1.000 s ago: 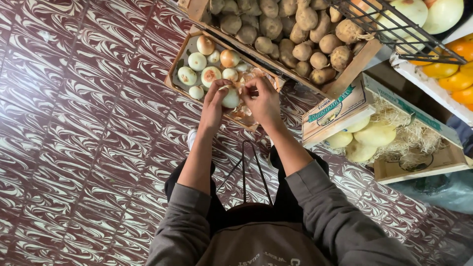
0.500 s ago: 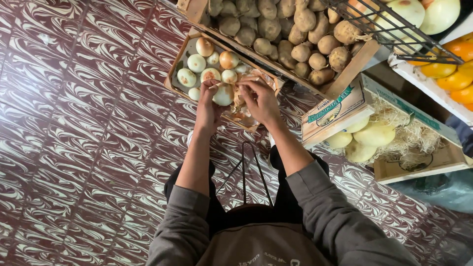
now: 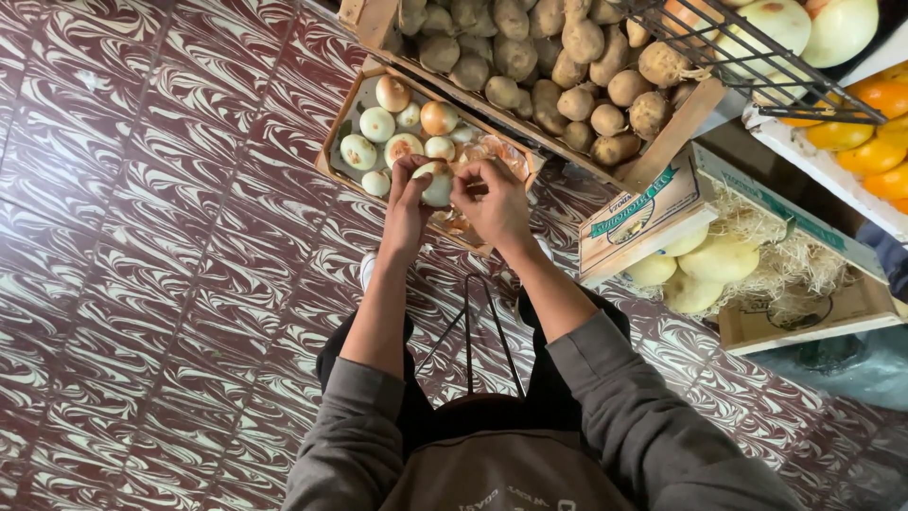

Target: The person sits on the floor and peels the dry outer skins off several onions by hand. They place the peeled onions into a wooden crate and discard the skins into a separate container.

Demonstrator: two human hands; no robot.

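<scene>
Standing on swirled maroon floor tiles — crates of potatoes beside

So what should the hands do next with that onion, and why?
Probably pull the loose skin away. The left hand holds a pale onion over the onion crate, and the right hand pinches at its side, with papery peelings already lying in the crate.

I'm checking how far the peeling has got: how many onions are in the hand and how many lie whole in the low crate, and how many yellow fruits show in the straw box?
Onion held in the left hand, right hand at its skin: 1
Onions lying in the low crate: 8
Yellow fruits in the straw box: 4
Total: 13
</scene>
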